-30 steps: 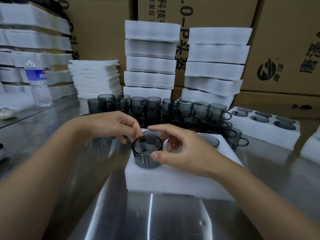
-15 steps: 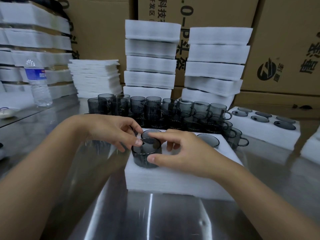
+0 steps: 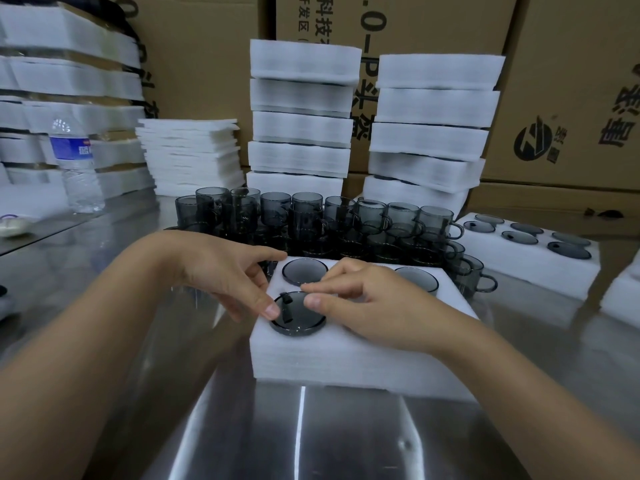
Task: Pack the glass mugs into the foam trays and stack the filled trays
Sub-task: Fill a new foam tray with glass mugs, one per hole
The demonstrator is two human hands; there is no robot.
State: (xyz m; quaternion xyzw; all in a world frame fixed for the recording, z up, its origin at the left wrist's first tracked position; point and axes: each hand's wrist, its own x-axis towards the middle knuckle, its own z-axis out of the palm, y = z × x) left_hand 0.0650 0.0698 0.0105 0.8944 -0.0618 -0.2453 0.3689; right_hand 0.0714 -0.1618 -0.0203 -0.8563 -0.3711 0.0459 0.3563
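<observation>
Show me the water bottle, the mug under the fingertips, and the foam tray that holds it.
water bottle (image 3: pixel 73 151): head view, on its blue label.
mug (image 3: pixel 300 322): head view, on the glass inside its rim.
foam tray (image 3: pixel 346 358): head view, on its bare front wall.

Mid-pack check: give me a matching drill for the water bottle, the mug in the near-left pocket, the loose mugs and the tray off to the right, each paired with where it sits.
Things:
1. water bottle
2. near-left mug
3. loose glass mugs
4. right foam tray

Places:
A. crowded upright behind the front foam tray
B. sunk in the front tray's near-left pocket
C. standing upright at the far left
D. lying right of the front tray, visible pockets filled

Pairs: 1-C, 2-B, 3-A, 4-D
</observation>
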